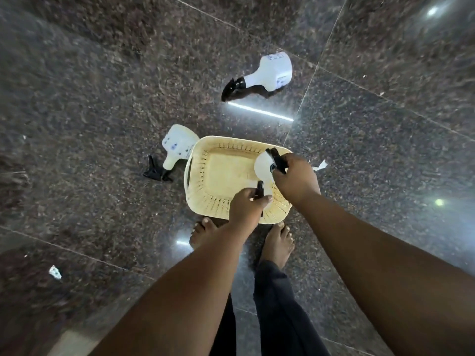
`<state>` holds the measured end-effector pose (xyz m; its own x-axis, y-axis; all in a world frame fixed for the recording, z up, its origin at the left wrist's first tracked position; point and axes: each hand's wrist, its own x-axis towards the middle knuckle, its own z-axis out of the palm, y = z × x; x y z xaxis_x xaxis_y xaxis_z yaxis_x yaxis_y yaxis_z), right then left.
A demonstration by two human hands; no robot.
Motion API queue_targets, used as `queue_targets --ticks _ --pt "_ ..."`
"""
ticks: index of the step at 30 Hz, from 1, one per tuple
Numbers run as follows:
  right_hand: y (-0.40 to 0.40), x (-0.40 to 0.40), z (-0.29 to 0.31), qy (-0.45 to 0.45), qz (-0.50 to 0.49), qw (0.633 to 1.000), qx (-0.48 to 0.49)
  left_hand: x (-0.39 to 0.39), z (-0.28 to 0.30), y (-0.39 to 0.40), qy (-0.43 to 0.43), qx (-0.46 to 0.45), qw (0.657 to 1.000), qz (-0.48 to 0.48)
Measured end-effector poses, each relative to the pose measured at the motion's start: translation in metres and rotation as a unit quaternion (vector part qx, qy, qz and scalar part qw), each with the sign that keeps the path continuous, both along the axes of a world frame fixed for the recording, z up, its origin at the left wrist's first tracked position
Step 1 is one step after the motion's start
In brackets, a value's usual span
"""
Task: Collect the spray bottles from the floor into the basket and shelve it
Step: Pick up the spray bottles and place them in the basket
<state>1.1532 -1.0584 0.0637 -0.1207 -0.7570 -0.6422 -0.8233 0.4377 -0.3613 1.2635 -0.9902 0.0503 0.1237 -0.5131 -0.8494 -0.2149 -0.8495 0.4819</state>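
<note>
A cream plastic basket [198, 173] stands on the dark granite floor just ahead of my bare feet. Over its right side, my right hand [295, 179] grips a white spray bottle [263, 164] by its black trigger head. My left hand [245, 205] is closed on the black head of a second spray bottle [260, 187], whose white body is mostly hidden under my hands. A third white bottle [177, 147] lies on the floor touching the basket's left side. Another one [270, 73] lies farther off, beyond the basket.
Polished granite tiles [102, 98] reflect ceiling lights. Small white paper scraps lie at lower left [55, 272] and right of the basket [320, 165]. My feet [279, 242] stand right behind the basket.
</note>
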Motion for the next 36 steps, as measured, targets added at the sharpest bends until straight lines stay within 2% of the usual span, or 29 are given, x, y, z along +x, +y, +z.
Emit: queue_targets --ticks 6,15,21,29,36 --pt "-0.005 -0.016 -0.014 0.007 -0.007 1.000 -0.006 -0.026 -0.011 0.005 -0.004 0.001 1.000 -0.031" --pt "-0.007 -0.004 -0.013 -0.030 -0.025 0.999 -0.021 -0.008 -0.011 0.012 -0.100 -0.098 0.977 -0.163" --pt "-0.007 0.020 -0.011 -0.043 0.057 0.997 -0.018 -0.013 -0.009 0.024 -0.082 -0.105 0.949 -0.284" --pt "-0.017 0.023 -0.020 0.025 0.275 0.961 -0.016 -0.033 -0.008 0.004 -0.098 -0.139 0.927 -0.333" --pt "-0.012 0.012 -0.029 0.079 0.276 0.958 -0.002 -0.032 -0.021 0.003 -0.081 -0.101 0.941 -0.313"
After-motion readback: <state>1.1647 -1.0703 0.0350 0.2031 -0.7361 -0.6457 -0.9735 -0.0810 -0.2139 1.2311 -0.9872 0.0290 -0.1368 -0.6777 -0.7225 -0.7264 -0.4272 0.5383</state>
